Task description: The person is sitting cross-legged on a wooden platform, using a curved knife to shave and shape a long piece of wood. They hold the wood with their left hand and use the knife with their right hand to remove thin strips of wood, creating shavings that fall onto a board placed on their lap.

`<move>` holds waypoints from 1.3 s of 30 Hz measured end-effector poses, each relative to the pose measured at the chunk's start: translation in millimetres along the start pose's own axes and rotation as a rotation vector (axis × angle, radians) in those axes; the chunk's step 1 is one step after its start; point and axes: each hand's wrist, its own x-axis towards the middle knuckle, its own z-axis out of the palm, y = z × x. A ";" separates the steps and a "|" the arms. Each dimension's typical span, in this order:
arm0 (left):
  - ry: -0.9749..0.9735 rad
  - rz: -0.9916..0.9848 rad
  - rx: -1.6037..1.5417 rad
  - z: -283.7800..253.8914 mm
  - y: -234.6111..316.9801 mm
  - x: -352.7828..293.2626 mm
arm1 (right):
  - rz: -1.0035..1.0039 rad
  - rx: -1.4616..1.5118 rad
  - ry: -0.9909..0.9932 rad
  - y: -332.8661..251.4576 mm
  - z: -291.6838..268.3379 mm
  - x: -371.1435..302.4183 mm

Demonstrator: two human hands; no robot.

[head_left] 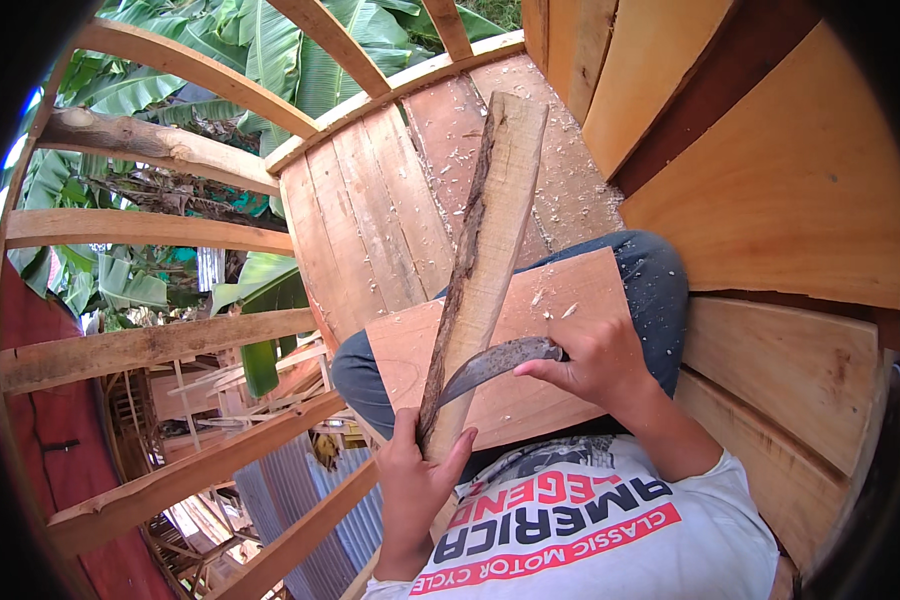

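Pale, bark-edged wooden slat

An open-sided wooden porch or balcony, by its plank floor scattered with pale shavings, the open timber railing left of that floor, banana plants beyond it, and the board wall to its right.

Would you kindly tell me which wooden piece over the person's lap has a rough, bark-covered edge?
The long, narrow piece in the left hand, crossed by the knife; the wider board beneath shows no bark.
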 end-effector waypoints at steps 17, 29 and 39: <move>-0.067 -0.112 -0.106 6.7 -20.6 -13.6 | 0.082 -0.016 0.097 13.0 -24.1 20.2; -0.139 -0.062 -0.058 1.3 9.0 -5.1 | 0.113 -0.145 0.185 26.5 -12.7 19.3; -0.086 -0.060 -0.160 12.9 -15.9 -2.8 | 0.114 -0.026 -0.005 14.5 -19.0 -0.7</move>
